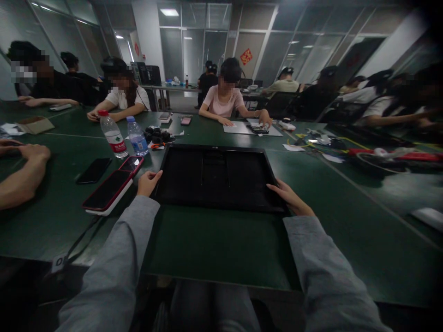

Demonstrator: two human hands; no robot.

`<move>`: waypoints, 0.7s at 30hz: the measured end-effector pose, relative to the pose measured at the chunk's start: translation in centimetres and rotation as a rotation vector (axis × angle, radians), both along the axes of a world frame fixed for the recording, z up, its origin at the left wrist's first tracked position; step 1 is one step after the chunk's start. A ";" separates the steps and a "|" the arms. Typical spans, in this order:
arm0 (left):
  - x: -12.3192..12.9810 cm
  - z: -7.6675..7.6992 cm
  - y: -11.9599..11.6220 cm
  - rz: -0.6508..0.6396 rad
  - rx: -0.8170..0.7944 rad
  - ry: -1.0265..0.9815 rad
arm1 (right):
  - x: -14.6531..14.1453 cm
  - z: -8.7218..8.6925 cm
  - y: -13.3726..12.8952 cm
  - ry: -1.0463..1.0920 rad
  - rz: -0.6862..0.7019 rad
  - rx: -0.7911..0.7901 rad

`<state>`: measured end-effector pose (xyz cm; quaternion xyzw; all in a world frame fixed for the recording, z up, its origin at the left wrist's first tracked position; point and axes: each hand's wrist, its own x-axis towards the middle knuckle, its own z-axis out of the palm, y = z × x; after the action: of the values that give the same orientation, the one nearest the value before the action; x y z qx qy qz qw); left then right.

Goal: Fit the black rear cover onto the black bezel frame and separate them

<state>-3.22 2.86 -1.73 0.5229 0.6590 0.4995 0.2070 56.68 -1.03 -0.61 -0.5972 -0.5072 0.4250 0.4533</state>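
Observation:
A black monitor-like panel point(214, 184) with a raised rim lies flat or nearly flat over the green table in front of me. A small light logo sits on its far edge, and thin lines mark a rectangle in its middle. My left hand point(148, 182) holds the left edge, thumb pressed along the rim. At the opposite edge, my right hand point(292, 197) grips the right side, with its thumb on top. The fingers beneath the panel are hidden on both sides. Left of my left hand lies a red-framed phone-like device point(112, 186) on a white base.
A black phone point(93, 170), a red-capped bottle point(113, 134) and a blue-capped bottle point(137, 137) are at the left on the green table point(221, 249). Another person's arm point(24, 175) rests at far left. Cables and tools point(377, 157) lie right. People sit opposite.

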 end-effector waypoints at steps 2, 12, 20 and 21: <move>0.1 0.1 0.0 0.000 0.005 0.017 | 0.1 -0.1 0.2 -0.003 -0.055 0.008; 0.5 1.0 -0.6 0.007 0.137 0.021 | -0.9 -1.3 2.2 0.085 -0.236 0.173; 0.4 0.8 -0.5 0.020 0.213 -0.112 | 1.3 -1.3 2.5 -0.009 -0.564 0.260; 0.5 0.9 -0.5 0.033 0.211 -0.124 | 1.8 -1.3 2.4 -0.034 -0.620 0.274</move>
<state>-2.73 2.34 -0.78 0.4990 0.5974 0.6006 0.1828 58.47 1.40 -1.95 -0.6637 -0.3610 0.1849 0.6285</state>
